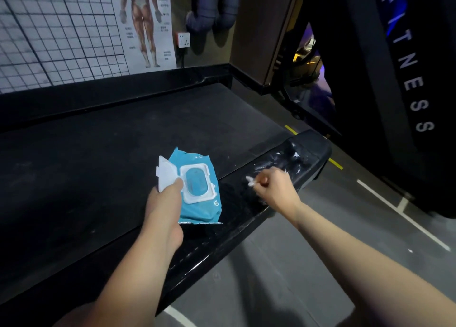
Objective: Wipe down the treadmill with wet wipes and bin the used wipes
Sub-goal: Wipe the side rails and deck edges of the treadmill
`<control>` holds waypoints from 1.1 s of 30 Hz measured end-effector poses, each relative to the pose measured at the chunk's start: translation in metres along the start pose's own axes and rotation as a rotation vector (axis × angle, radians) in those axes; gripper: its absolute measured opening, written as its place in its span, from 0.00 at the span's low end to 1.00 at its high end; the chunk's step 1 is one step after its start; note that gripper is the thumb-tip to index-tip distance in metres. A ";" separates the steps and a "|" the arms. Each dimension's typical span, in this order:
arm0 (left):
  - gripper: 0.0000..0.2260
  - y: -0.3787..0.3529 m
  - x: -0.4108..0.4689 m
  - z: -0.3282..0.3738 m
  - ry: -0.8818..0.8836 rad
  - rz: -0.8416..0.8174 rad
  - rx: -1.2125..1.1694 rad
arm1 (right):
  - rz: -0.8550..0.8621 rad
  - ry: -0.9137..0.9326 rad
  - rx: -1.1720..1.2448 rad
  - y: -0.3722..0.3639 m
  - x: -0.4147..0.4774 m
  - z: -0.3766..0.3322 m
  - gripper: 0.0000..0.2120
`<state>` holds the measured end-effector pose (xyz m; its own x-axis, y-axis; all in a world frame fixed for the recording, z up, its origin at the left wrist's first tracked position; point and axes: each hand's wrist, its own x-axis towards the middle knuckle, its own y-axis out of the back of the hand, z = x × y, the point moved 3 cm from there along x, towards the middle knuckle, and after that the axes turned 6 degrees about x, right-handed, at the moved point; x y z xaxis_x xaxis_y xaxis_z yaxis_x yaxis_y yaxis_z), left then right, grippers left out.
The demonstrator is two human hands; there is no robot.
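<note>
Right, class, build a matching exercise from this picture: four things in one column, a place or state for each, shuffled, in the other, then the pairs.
1 wipes pack
2 lid
3 wipe
4 socket

A on the wall
B pinched in the right hand
C flipped open
D blue, gripped by the left hand

Pairs: 1-D, 2-C, 3-B, 4-A

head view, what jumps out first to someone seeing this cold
The bright blue wet-wipe pack stands out most, at mid-frame over the dark treadmill belt, its white lid flipped open and the left hand gripping it. Just right of it, the right hand pinches a small white wipe over the glossy black side rail, which bears white streaks.
</note>
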<state>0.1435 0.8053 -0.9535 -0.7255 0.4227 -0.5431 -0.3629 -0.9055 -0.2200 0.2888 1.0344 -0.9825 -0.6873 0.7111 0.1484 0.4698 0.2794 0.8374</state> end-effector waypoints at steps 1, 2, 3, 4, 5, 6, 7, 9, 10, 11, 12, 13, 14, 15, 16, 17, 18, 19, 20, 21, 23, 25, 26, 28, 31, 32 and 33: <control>0.13 -0.001 0.000 -0.001 -0.001 -0.005 0.002 | -0.054 0.059 -0.003 -0.005 -0.009 -0.001 0.01; 0.13 -0.001 0.002 -0.002 -0.002 -0.006 0.008 | -0.100 0.110 -0.012 -0.012 -0.017 0.001 0.01; 0.14 -0.001 0.002 -0.003 -0.002 -0.005 0.015 | -0.130 0.149 -0.026 -0.019 -0.025 0.005 0.03; 0.14 -0.001 0.002 -0.004 0.000 -0.004 0.028 | -0.133 0.179 -0.037 -0.025 -0.029 0.011 0.04; 0.13 -0.001 0.002 -0.005 0.004 -0.006 0.040 | -0.114 0.202 -0.044 -0.030 -0.031 0.017 0.05; 0.13 -0.001 0.003 -0.006 0.011 -0.007 0.048 | -0.092 0.218 -0.051 -0.032 -0.030 0.024 0.06; 0.12 -0.001 0.002 -0.007 0.016 -0.007 0.051 | -0.072 0.228 -0.059 -0.031 -0.028 0.030 0.06; 0.12 -0.002 0.003 -0.008 0.023 -0.002 0.053 | -0.027 0.189 -0.072 -0.025 -0.021 0.045 0.05; 0.12 -0.003 0.003 -0.008 0.024 -0.002 0.052 | 0.009 0.149 -0.083 -0.019 -0.017 0.054 0.04; 0.13 -0.004 0.003 -0.008 0.025 -0.005 0.048 | 0.045 0.096 -0.096 -0.013 -0.013 0.064 0.05; 0.13 -0.005 0.002 -0.008 0.025 -0.006 0.045 | 0.073 0.033 -0.099 -0.006 -0.009 0.073 0.06; 0.14 -0.007 0.001 -0.008 0.024 -0.011 0.040 | 0.094 -0.031 -0.099 -0.001 -0.006 0.081 0.07; 0.14 -0.008 0.001 -0.008 0.023 -0.012 0.038 | 0.111 -0.088 -0.096 0.003 -0.002 0.087 0.07; 0.14 -0.009 0.000 -0.008 0.023 -0.014 0.039 | 0.126 -0.135 -0.092 0.007 0.000 0.090 0.07; 0.14 -0.009 0.000 -0.009 0.026 -0.014 0.042 | 0.138 -0.177 -0.084 0.010 0.002 0.092 0.07; 0.14 -0.010 0.000 -0.010 0.030 -0.011 0.043 | 0.148 -0.209 -0.074 0.013 0.004 0.090 0.07; 0.14 -0.011 0.000 -0.011 0.032 -0.009 0.046 | 0.163 -0.230 -0.058 0.015 0.004 0.086 0.07; 0.14 -0.011 -0.001 -0.012 0.029 -0.008 0.052 | 0.182 -0.235 -0.035 0.017 0.005 0.078 0.06; 0.14 -0.011 -0.001 -0.013 0.026 -0.006 0.059 | 0.191 -0.217 -0.003 0.018 0.004 0.065 0.06; 0.14 -0.012 -0.001 -0.013 0.022 -0.002 0.065 | 0.181 -0.171 0.030 0.018 0.002 0.050 0.05; 0.14 -0.012 -0.001 -0.012 0.012 -0.002 0.074 | 0.095 0.023 0.070 0.010 -0.007 0.022 0.03; 0.13 -0.012 -0.002 -0.011 0.008 -0.002 0.079 | -0.049 0.170 0.009 -0.008 -0.019 0.013 0.03; 0.13 -0.012 -0.002 -0.011 0.010 0.004 0.085 | -0.092 0.173 -0.033 -0.016 -0.023 0.019 0.03; 0.13 -0.010 -0.003 -0.011 0.013 0.013 0.098 | -0.053 0.119 -0.074 -0.020 -0.020 0.039 0.04; 0.13 -0.005 -0.002 -0.010 0.030 0.028 0.101 | 0.083 -0.011 -0.053 -0.005 -0.010 0.067 0.04; 0.13 -0.005 -0.001 -0.010 0.033 0.032 0.099 | 0.119 -0.093 -0.049 0.003 -0.007 0.077 0.04; 0.13 -0.006 -0.001 -0.010 0.029 0.035 0.096 | 0.150 -0.180 -0.047 0.011 -0.005 0.087 0.04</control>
<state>0.1519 0.8098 -0.9594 -0.7218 0.3881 -0.5730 -0.3928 -0.9114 -0.1224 0.3455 1.0897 -1.0199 -0.4997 0.8472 0.1804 0.5302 0.1344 0.8371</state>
